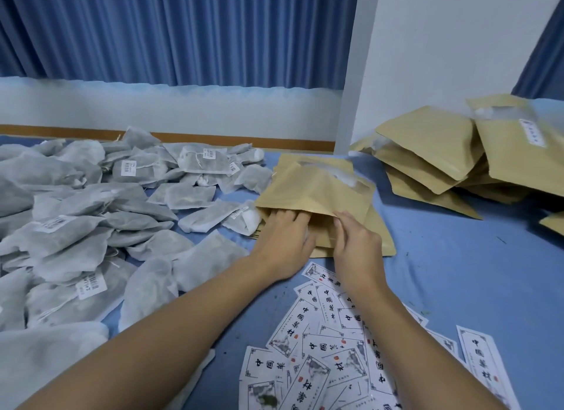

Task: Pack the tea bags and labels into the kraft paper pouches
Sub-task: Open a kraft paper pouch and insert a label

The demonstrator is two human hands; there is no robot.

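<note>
Kraft paper pouch [317,189]: lies flat on the blue surface [442,272], centre of our work area, mouth turned toward us, on top of what look like more empty pouches.

Left hand [283,244]: fingers run straight into the pouch mouth, tips hidden under the top flap. A sliver of white shows by the palm. We cannot tell whether the fingers hold a tea bag in there or are only spreading the opening.

Right hand [357,244]: fingertips and thumb pinch the near lip of the pouch. We judge this pins the lower wall down so the mouth gapes and the pouch does not slide off under the other hand's push.

Tea bags [91,211]: a loose grey heap on the left, within reach of the left hand, the closest ones just beside the pouch.

Labels [329,348]: white printed slips fanned out near us, under the right forearm, handy for that hand.

Filled pouches [442,159]: stacked at far right against the wall, well apart from the raw stock, which keeps done work from mixing with undone.

Step in hand, we judge: loading this pouch. With so many bags unpacked, the job looks far from over.
</note>
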